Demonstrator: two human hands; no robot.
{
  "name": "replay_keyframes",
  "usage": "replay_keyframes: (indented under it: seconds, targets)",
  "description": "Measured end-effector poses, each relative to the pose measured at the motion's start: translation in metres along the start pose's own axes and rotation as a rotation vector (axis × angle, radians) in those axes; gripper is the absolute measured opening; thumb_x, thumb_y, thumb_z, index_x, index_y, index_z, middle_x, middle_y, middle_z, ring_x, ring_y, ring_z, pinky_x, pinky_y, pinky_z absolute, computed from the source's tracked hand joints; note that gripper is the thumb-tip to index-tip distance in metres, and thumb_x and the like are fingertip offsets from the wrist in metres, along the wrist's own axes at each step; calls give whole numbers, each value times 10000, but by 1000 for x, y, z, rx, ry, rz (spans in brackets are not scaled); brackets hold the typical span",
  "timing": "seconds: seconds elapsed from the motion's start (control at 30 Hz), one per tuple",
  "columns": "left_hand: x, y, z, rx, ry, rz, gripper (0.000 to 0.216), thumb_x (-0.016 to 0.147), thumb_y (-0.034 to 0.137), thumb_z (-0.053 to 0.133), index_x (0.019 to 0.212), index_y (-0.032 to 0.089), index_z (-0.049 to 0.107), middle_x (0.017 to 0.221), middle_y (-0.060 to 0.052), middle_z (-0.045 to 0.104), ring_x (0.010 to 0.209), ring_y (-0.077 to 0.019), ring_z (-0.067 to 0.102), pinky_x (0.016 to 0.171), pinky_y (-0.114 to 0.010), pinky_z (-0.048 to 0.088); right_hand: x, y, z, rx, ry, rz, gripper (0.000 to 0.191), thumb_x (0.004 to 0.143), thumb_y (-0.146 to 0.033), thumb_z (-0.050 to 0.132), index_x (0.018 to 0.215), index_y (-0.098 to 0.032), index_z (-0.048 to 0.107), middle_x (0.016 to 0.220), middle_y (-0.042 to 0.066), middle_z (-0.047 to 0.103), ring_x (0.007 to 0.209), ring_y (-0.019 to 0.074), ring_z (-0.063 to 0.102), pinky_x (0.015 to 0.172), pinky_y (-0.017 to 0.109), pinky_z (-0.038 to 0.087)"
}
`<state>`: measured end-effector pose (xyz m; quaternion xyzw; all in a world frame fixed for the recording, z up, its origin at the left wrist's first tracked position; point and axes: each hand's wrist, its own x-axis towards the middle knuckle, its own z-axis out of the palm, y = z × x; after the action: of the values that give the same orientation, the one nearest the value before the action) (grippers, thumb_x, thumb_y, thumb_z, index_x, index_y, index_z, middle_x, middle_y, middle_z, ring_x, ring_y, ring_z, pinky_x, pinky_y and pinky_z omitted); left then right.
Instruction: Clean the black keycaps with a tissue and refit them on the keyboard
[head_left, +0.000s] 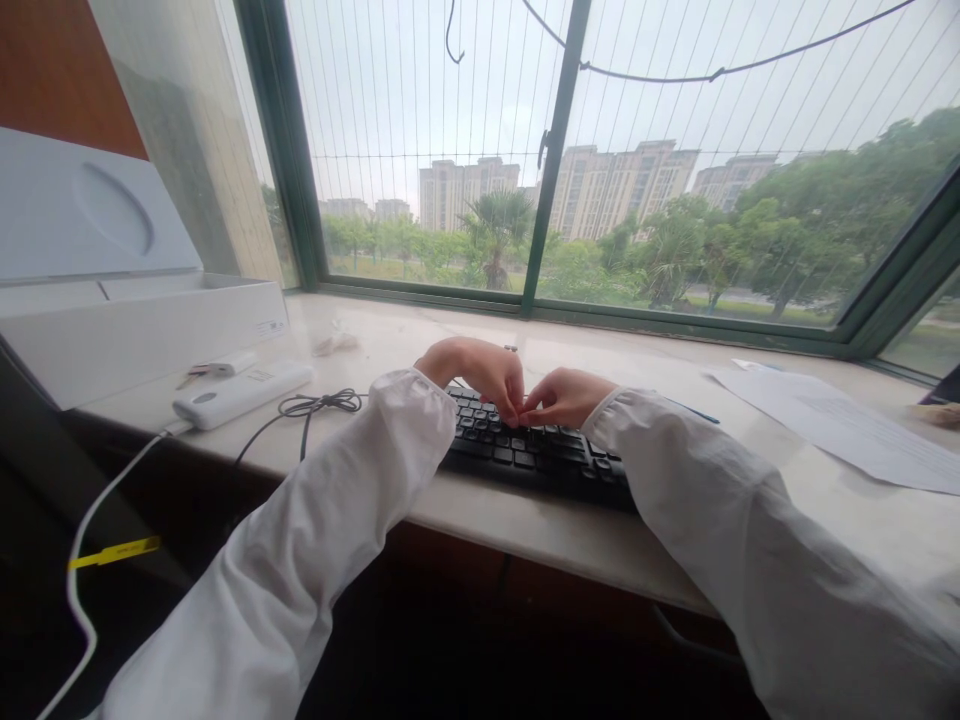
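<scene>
A black keyboard (525,460) lies along the front of a pale windowsill. Over its keys, my left hand (480,372) bends down from the wrist, its fingertips pinched together. My right hand (564,398) comes in from the other side with thumb and finger also pinched. Both sets of fingertips meet just above the middle of the keyboard; anything between them is too small to make out. Loose white sleeves cover both forearms and hide the keyboard's ends in part.
To the left, a bundled black cable (321,403) lies by a white power strip (240,395) with a white cord. Behind them stands an open white box (150,325). Paper sheets (832,420) lie on the right. Window frames (555,150) border the sill's back.
</scene>
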<state>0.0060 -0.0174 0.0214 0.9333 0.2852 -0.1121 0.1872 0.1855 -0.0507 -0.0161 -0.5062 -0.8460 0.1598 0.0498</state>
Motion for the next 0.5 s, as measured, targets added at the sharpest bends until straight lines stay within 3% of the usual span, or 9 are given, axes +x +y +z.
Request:
replay_keyframes:
  seconds: [0.13, 0.37, 0.5]
  targets:
    - [1, -2, 1, -10, 5, -55, 357, 652, 487, 731, 869, 206, 766, 681, -2, 677, 585, -106, 546, 567, -229, 376, 0, -1, -1, 2, -1, 6, 469, 690, -588, 641, 941, -219, 786, 580, -9, 568, 557, 105, 414, 563, 264, 295]
    - [-5, 4, -3, -35, -61, -76, 397, 586, 487, 780, 887, 229, 773, 696, -3, 692, 608, -118, 568, 582, -225, 401, 0, -6, 0, -23, -4, -114, 471, 708, -578, 631, 968, -215, 781, 562, -13, 539, 553, 101, 403, 560, 257, 289]
    - [-3, 5, -1, -15, -55, -92, 389, 578, 486, 784, 864, 223, 772, 687, -4, 686, 606, -116, 571, 571, -214, 386, -1, -8, -1, -46, -20, -73, 443, 718, -540, 634, 978, -211, 779, 572, -10, 549, 556, 103, 402, 564, 259, 288]
